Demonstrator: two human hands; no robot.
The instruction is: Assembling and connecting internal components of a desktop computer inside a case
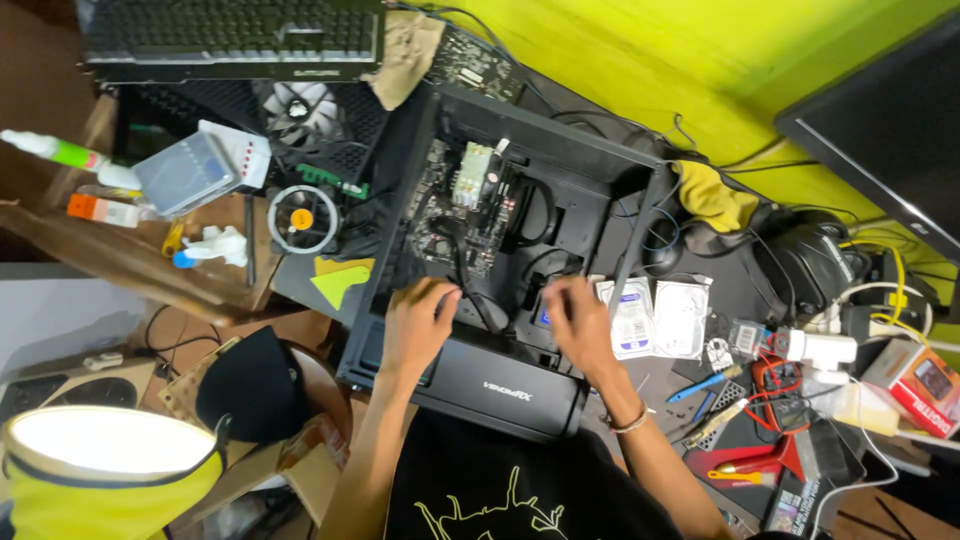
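An open black computer case lies flat on the desk, with a motherboard inside at its far left. My left hand reaches into the near left part of the case, fingers curled on black cables below the motherboard. Inside the near right part is my right hand, fingers bent down near a black cable loop; what it grips is hidden. A bracelet circles my right wrist. The black power supply shroud runs along the case's near edge.
Two hard drives lie right of the case, with a screwdriver, pliers and cables beyond. A round cooler fan, a keyboard and bottles are at left. A monitor stands at right; a lamp at near left.
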